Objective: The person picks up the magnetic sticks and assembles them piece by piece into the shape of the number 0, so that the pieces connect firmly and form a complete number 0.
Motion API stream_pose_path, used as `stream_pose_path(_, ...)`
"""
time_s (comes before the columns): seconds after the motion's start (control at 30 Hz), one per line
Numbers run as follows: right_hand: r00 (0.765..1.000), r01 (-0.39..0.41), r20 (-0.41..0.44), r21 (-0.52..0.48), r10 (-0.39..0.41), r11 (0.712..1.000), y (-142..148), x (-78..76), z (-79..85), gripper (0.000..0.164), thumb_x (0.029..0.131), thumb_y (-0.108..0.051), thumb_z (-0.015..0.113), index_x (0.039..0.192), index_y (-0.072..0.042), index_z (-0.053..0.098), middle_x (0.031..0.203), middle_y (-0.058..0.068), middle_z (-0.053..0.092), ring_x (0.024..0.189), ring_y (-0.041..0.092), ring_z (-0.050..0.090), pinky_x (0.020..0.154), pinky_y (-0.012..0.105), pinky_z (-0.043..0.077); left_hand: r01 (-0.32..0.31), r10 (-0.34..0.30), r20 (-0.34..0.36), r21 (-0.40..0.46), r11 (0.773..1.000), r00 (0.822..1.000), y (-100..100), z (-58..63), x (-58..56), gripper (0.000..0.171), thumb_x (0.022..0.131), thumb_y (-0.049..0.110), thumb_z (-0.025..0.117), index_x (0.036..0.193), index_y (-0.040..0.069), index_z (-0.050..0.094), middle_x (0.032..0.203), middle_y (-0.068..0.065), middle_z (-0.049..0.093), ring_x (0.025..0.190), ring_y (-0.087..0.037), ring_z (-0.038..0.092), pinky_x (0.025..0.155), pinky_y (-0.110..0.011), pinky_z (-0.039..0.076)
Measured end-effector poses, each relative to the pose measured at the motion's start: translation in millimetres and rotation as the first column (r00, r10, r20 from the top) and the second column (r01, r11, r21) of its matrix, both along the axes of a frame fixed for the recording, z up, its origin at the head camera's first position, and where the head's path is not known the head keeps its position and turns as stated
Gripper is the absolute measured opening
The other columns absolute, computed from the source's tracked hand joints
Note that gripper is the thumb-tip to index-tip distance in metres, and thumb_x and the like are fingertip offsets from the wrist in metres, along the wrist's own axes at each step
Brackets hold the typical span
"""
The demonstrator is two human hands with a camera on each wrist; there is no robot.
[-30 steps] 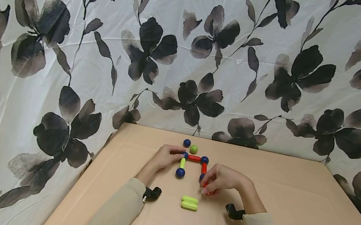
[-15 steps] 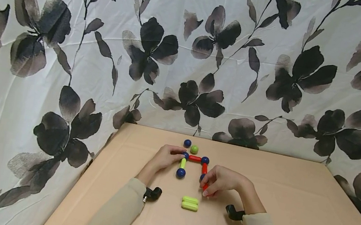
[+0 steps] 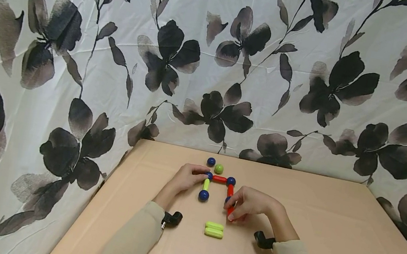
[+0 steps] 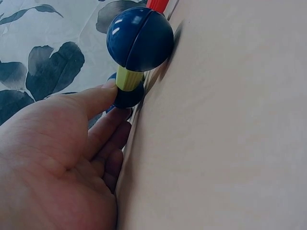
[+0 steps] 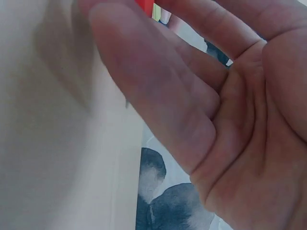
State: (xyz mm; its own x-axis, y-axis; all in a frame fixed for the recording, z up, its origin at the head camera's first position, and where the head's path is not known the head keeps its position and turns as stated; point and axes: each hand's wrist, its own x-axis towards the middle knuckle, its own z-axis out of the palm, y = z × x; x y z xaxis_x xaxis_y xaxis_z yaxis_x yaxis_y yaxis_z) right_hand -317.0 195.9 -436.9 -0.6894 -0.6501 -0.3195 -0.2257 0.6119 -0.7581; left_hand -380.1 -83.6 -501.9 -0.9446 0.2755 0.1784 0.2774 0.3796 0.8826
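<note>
A partial frame of balls and rods lies on the table. In the head view my left hand (image 3: 183,180) pinches the blue ball (image 3: 210,176) at its far left corner. From that ball a yellow-green rod (image 3: 206,184) runs toward me to another blue ball (image 3: 203,195), close up in the left wrist view. A red rod (image 3: 220,179) leads right to a blue ball (image 3: 231,180), then a second red rod (image 3: 230,190) comes nearer. My right hand (image 3: 253,205) holds a further red rod (image 3: 230,212) against the near right blue ball, which the fingers mostly hide.
Two yellow-green rods (image 3: 214,230) lie side by side in front of the frame. Behind it sit a loose blue ball (image 3: 211,162) and a green ball (image 3: 219,168). A floral cloth (image 3: 282,91) hangs behind the tan table (image 3: 330,238).
The red rod in my right hand has swung from slanting to nearly in line with the frame's right side, meeting the near right blue ball. My left hand has stayed in place.
</note>
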Motion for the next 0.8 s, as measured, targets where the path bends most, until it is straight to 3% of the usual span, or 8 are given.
stream_pose_path(0.13,0.997,0.038,-0.067,-0.004,-0.038,0.999,5,-4.4,3.8,0.035,0.088,-0.014,0.082,0.122,-0.008,0.076,0.08,0.009,0.076,0.059,0.022,0.069,0.059,0.037,0.061,0.011,-0.011,-0.019,0.002,1.0,1.0,0,0.6,-0.2,0.032,0.099,0.016,0.072,0.13,0.008,0.074,0.13,-0.006,0.074,0.127,-0.024,0.064,0.11,-0.042,0.049)
stream_pose_path(0.27,0.98,0.09,-0.175,-0.022,-0.093,0.996,11,-12.6,5.9,0.04,0.094,-0.024,0.077,0.129,-0.007,0.071,0.084,0.012,0.073,0.063,0.026,0.067,0.058,0.04,0.059,0.01,-0.01,-0.016,0.001,1.0,1.0,0,0.6,-0.8,0.031,0.1,0.017,0.072,0.13,0.009,0.074,0.129,-0.005,0.074,0.127,-0.023,0.064,0.109,-0.041,0.049)
stream_pose_path(0.43,0.97,0.104,-0.218,-0.011,-0.104,0.994,12,-23.5,-2.6,0.043,0.101,-0.03,0.068,0.14,-0.01,0.064,0.097,0.011,0.065,0.082,0.028,0.062,0.071,0.039,0.055,0.0,0.0,0.001,-0.002,1.0,1.0,0,-0.2,-1.9,0.031,0.099,0.017,0.072,0.13,0.012,0.074,0.13,-0.003,0.073,0.127,-0.021,0.064,0.109,-0.04,0.05)
stream_pose_path(0.5,0.968,0.104,-0.228,0.003,-0.1,0.995,12,-27.3,-9.6,0.04,0.103,-0.029,0.065,0.14,-0.013,0.065,0.1,0.008,0.062,0.089,0.025,0.058,0.075,0.036,0.05,-0.003,0.003,0.008,-0.003,1.0,1.0,0,-0.8,-1.7,0.031,0.099,0.018,0.072,0.13,0.012,0.074,0.13,-0.002,0.073,0.126,-0.021,0.064,0.109,-0.041,0.05)
stream_pose_path(0.6,0.966,0.113,-0.23,-0.021,-0.115,0.993,10,-32.0,-20.7,0.034,0.105,-0.028,0.062,0.135,-0.013,0.068,0.096,0.008,0.061,0.085,0.025,0.055,0.071,0.032,0.042,-0.003,0.003,0.016,-0.005,1.0,1.0,1,-1.3,-0.8,0.032,0.099,0.019,0.072,0.13,0.011,0.074,0.129,-0.002,0.073,0.125,-0.022,0.064,0.108,-0.042,0.05)
stream_pose_path(0.8,0.952,0.164,-0.237,-0.142,-0.194,0.976,8,-37.6,-36.9,0.027,0.105,-0.02,0.062,0.127,-0.007,0.073,0.096,0.008,0.063,0.082,0.027,0.054,0.067,0.026,0.042,0.0,0.0,0.016,-0.004,1.0,1.0,1,-1.0,0.1,0.033,0.1,0.018,0.071,0.131,0.009,0.073,0.129,-0.003,0.073,0.125,-0.024,0.063,0.11,-0.044,0.049)
